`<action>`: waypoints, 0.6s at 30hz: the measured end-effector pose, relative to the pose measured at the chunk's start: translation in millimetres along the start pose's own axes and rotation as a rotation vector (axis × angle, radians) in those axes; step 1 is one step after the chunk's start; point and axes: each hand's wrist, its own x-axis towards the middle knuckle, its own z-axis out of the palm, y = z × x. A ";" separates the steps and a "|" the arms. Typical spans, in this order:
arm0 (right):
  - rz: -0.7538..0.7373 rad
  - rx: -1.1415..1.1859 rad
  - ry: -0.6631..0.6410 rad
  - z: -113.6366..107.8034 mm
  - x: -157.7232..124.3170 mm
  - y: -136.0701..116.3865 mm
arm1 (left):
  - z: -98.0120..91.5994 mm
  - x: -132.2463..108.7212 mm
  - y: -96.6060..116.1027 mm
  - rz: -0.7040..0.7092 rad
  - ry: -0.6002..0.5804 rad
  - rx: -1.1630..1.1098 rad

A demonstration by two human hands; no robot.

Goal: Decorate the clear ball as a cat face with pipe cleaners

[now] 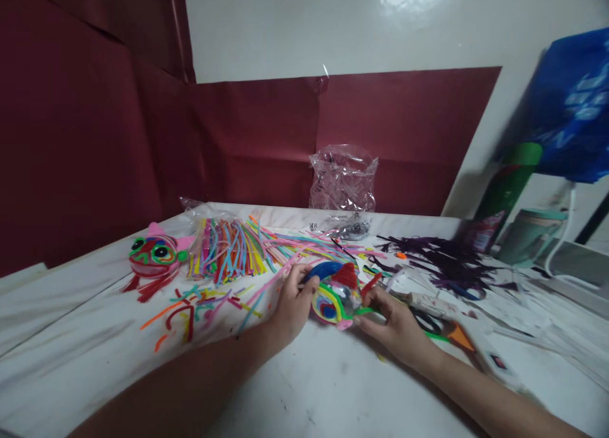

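My left hand (295, 300) is closed on the edge of a half-covered craft head (328, 306), a clear shell with coils of yellow, green, blue and white pipe cleaner. Blue and dark red pipe-cleaner strips curve along its top. On its right side, the fingers of my right hand (397, 327) pinch a green pipe cleaner (364, 310) that runs along the shell. A short red piece (371, 284) sticks up beside those fingers. At the far left stands a similar pipe-cleaner animal head (157, 254) with pink ears and black eyes.
Bundled pipe cleaners (228, 251) lie behind my left hand, with cut scraps (190, 314) in front of them. Dark purple strands (438, 260) spread at the back right. Scissors (459, 336) and a glue gun (495, 362) rest beside my right forearm. A clear bag (342, 178) stands at the back.
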 end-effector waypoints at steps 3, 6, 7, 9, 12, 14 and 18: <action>0.008 0.014 -0.008 -1.2 0.7 -1.1 | 0.0 1.7 -2.6 -0.024 -0.022 -0.015; 0.020 0.038 -0.029 -0.9 2.2 -1.3 | -1.9 2.6 -6.4 -0.035 -0.048 0.003; 0.025 0.044 -0.036 -0.5 2.7 -1.0 | -2.9 2.7 -8.0 -0.043 -0.055 0.016; 0.038 0.056 -0.044 0.4 3.4 -0.5 | -4.9 2.8 -10.9 -0.063 -0.060 0.054; 0.070 0.053 -0.024 1.2 4.4 -0.3 | -6.6 1.8 -12.2 -0.033 -0.056 0.133; 0.093 0.038 -0.008 1.2 5.4 -0.9 | -5.5 0.6 -10.7 -0.002 -0.074 0.155; 0.134 0.043 0.025 0.7 7.8 -4.3 | 1.6 -1.5 -6.7 -0.057 -0.183 0.041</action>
